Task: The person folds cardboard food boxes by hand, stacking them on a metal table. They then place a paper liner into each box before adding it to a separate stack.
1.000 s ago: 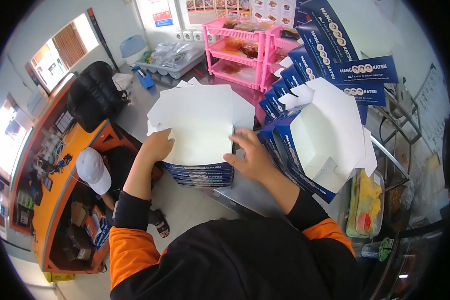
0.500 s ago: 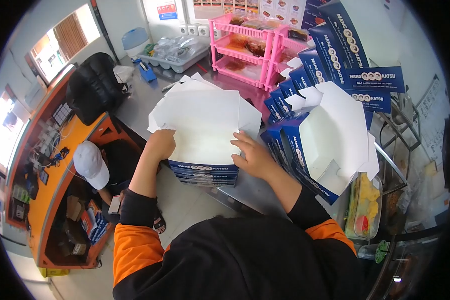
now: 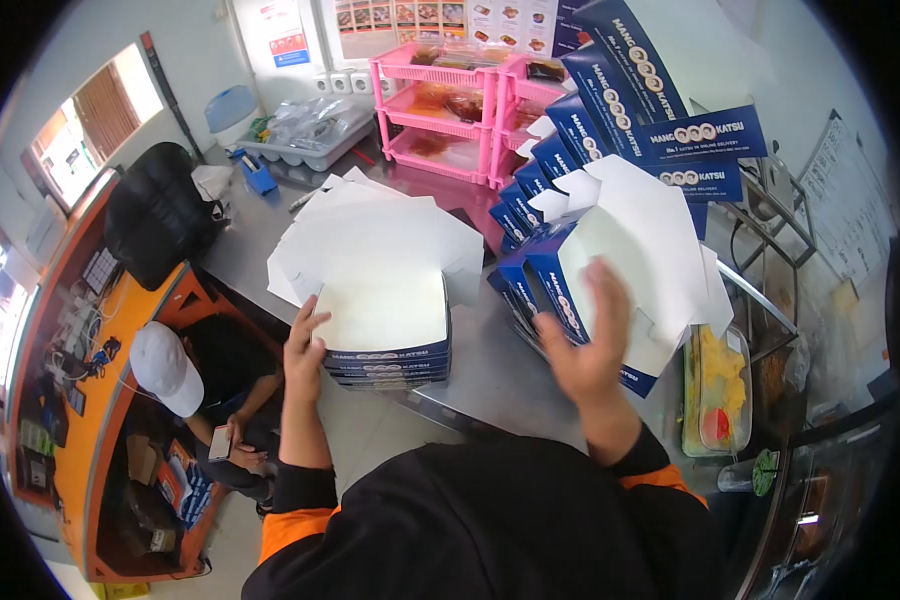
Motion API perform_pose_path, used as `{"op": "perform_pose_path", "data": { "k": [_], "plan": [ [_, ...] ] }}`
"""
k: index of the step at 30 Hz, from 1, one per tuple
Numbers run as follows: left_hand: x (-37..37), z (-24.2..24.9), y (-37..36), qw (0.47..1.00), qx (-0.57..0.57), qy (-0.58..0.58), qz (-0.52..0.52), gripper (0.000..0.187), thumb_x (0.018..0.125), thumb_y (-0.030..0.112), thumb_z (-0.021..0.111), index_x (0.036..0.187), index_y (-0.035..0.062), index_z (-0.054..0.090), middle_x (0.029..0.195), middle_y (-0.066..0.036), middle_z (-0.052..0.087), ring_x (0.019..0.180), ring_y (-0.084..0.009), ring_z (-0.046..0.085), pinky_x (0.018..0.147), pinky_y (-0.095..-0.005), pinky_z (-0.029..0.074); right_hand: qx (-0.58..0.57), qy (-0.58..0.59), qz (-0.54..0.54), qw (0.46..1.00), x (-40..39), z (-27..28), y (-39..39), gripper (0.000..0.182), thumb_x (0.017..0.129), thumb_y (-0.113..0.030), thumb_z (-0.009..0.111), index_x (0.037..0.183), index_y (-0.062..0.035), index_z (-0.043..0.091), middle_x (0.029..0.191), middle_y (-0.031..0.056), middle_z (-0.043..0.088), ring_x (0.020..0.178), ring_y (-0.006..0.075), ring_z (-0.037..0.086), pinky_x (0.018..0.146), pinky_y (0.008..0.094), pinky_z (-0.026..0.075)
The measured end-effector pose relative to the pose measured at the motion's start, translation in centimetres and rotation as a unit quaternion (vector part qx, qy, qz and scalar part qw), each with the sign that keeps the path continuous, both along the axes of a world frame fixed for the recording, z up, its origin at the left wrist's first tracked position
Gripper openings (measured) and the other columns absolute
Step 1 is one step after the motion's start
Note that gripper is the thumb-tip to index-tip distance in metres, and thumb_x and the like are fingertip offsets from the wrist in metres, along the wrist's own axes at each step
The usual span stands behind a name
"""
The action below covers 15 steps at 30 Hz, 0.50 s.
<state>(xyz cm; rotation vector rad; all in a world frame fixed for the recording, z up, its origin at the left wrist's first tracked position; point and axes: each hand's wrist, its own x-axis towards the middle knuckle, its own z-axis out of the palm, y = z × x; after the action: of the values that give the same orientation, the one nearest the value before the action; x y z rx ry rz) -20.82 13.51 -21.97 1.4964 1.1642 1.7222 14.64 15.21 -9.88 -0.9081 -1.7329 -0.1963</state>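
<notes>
**Black top, orange at the shoulders**

Dressed in a dark, near-black garment filling the near middle of the view, cloth soft and lightly creased. Bright orange panels at both shoulders, the left one broader at the near left edge, the right a narrow band. Black close-fitting cuffs below the orange, ending partway down each forearm. Forearms bare from there on. Left hand (image 3: 305, 350) bare: no glove, ring or watch visible. Right hand (image 3: 592, 345) likewise bare, blurred.
</notes>
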Motion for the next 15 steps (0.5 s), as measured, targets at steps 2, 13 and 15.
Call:
{"op": "perform_pose_path", "data": {
  "k": [2, 13, 15],
  "plan": [
    [2.6, 0.5, -0.8, 0.989, 0.03, 0.077, 0.127, 0.027, 0.074, 0.019, 0.058, 0.095, 0.0022, 0.057, 0.131, -0.02, 0.041, 0.123, -0.0314, 0.037, 0.103, -0.0409, 0.023, -0.082, -0.042, -0.108, 0.99, 1.9, 0.9, 0.3, 0.051, 0.073, -0.018, 0.067, 0.116, 0.0015, 0.048, 0.119, 0.0212, 0.048, 0.106, 0.0373, 0.047, 0.092, 0.0432, 0.036],
    [4.6, -0.2, -0.3, 0.972, 0.116, 0.037, 0.2, 0.042, 0.076, 0.021, 0.058, 0.112, 0.0016, 0.051, 0.134, -0.023, 0.035, 0.124, -0.0339, 0.034, 0.102, -0.0414, 0.023, -0.04, -0.165, 0.026, 0.985, 0.6, 0.6, 0.4, 0.011, 0.077, -0.006, 0.054, 0.087, -0.0054, 0.06, 0.074, 0.0091, 0.057, 0.07, 0.0304, 0.052, 0.077, 0.0434, 0.043],
    [4.5, 2.6, -1.2, 0.978, 0.131, 0.07, 0.148, 0.073, 0.076, 0.041, 0.06, 0.132, 0.0023, 0.033, 0.139, -0.021, 0.027, 0.125, -0.0335, 0.032, 0.102, -0.0411, 0.024, -0.03, -0.246, 0.087, 0.965, -0.7, 1.8, -0.6, 0.016, 0.077, -0.01, 0.052, 0.09, -0.0107, 0.061, 0.076, 0.0054, 0.057, 0.071, 0.0251, 0.054, 0.084, 0.0463, 0.039]
  ]
}}
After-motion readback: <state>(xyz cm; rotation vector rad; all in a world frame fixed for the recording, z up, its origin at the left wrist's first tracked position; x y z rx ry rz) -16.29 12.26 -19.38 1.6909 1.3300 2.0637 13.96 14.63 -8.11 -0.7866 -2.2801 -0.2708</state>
